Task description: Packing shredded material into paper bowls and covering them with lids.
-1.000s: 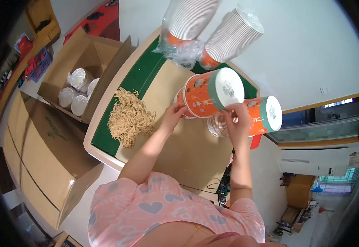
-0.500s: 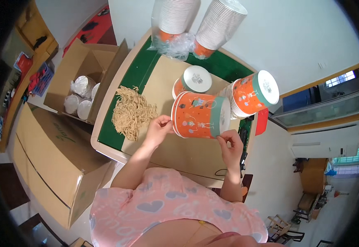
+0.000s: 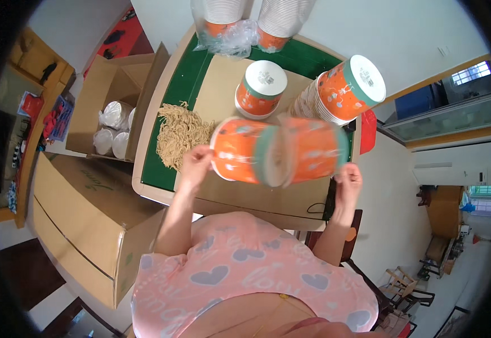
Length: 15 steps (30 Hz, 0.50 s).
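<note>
Two orange paper tubs lie sideways in the air over the table, end to end and blurred. The left paper tub (image 3: 235, 151) has its white rim pinched by my left hand (image 3: 197, 160). My right hand (image 3: 348, 177) grips the green-banded base end of the right paper tub (image 3: 315, 151), its fingers closed. Whether the left tub's base is still partly inside the other is smeared by motion. Behind them a matching tub (image 3: 259, 93) stands upside down. A tilted stack of nested tubs (image 3: 338, 93) rests at the right. Beside my left hand lies a heap of tan strings (image 3: 181, 135).
Tall sleeves of tubs (image 3: 223, 25) in clear plastic stand at the table's back, against the wall. An open carton (image 3: 90, 107) with wrapped white items is to the left, a large cardboard box (image 3: 82, 225) nearer me. A red object (image 3: 368, 130) sits by the right edge.
My hands have moved apart, and the nested tubs have slid apart into two, one toward each hand. The view has shifted a little.
</note>
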Tool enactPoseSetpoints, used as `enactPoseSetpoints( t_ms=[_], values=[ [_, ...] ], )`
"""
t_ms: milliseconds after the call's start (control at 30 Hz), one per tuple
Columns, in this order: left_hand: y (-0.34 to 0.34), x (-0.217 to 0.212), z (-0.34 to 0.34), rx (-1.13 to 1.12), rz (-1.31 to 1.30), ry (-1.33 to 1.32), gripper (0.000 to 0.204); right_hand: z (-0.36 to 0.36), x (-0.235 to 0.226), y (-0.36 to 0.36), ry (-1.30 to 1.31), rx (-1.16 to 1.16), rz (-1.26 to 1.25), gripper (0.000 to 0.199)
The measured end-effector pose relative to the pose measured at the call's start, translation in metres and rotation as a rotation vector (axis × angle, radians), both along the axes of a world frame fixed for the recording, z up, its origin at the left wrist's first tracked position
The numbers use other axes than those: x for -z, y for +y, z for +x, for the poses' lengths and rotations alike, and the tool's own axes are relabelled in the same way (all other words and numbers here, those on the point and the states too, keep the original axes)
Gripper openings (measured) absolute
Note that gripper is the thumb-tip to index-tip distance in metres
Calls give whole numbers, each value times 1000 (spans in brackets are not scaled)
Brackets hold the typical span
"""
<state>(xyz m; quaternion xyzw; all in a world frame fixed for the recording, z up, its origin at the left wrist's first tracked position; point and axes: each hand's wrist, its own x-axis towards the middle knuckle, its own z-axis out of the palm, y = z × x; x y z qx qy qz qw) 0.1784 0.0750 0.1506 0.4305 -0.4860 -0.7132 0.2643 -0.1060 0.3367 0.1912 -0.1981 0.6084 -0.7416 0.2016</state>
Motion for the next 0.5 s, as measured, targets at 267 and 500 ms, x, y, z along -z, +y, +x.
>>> enactPoseSetpoints(
  t_ms=[267, 500],
  values=[
    [0, -32, -16, 104, -525, -182, 11, -21, 96, 43, -388, -102, -61, 27],
    [48, 19, -70, 349, -1217, -348, 5, 10, 227, 26, -1083, 145, -133, 7]
  ],
)
